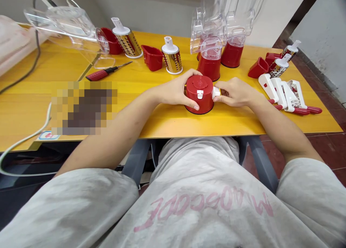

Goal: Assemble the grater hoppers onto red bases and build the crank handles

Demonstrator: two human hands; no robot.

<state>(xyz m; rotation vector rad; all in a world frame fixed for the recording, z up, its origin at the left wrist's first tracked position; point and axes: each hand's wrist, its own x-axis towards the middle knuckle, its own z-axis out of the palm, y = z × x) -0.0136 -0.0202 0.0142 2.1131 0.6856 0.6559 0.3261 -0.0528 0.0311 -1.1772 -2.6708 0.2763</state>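
Observation:
A red plastic base [200, 93] with a dark bottom rim stands upright on the table in front of me. My left hand [182, 91] is wrapped around its left side, thumb across the front. On the base's right side sits a white knob [216, 92], which my right hand [231, 92] pinches between thumb and fingers. A small white latch shows on the front of the base. Just behind it stand clear plastic grater housings [212, 23] on red bases [209, 66].
Metal grater drums [172, 59] and red pushers [152, 57] stand along the back. A screwdriver [101, 74] and a clear housing [72, 25] lie at left. White crank handles with red grips [289, 97] lie at right. The table [173, 127] ends close to my body.

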